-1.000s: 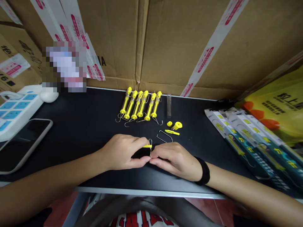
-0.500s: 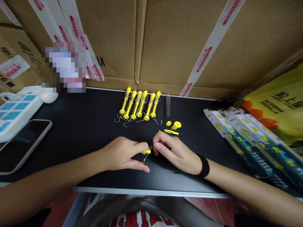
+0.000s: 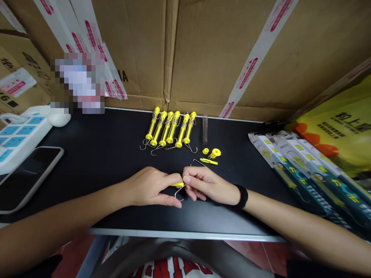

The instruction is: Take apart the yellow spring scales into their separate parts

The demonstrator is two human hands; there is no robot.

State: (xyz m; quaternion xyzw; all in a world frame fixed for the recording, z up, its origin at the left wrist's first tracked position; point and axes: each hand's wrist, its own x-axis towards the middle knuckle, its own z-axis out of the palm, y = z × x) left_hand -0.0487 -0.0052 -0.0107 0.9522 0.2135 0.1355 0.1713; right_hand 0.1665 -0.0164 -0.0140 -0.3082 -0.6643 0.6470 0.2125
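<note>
My left hand (image 3: 152,187) holds a small yellow plastic piece (image 3: 177,185) by its end, thumb held apart below. A bent metal wire hook (image 3: 176,195) runs from that piece down toward the thumb. My right hand (image 3: 211,186) meets it from the right, its thumb and forefinger pinched at the upper end of the wire hook. Just beyond the right hand lie a yellow strip-shaped part (image 3: 208,161), a loose bent wire (image 3: 199,162), a small yellow ring (image 3: 205,151) and a yellow cap with a spring (image 3: 215,153). A clear tube (image 3: 205,129) rests farther back.
Several assembled yellow spring scales (image 3: 169,129) with hooks lie in a row at the back. On the right are packaged scales (image 3: 301,173) and a yellow bag (image 3: 342,123). A phone (image 3: 29,181) and a power strip (image 3: 23,133) occupy the left. Cardboard boxes (image 3: 203,54) wall the back.
My right hand has shifted left and now pinches the wire at the yellow piece. The wire hook has turned in the left hand. The loose bent wire behind the right hand shows more fully.
</note>
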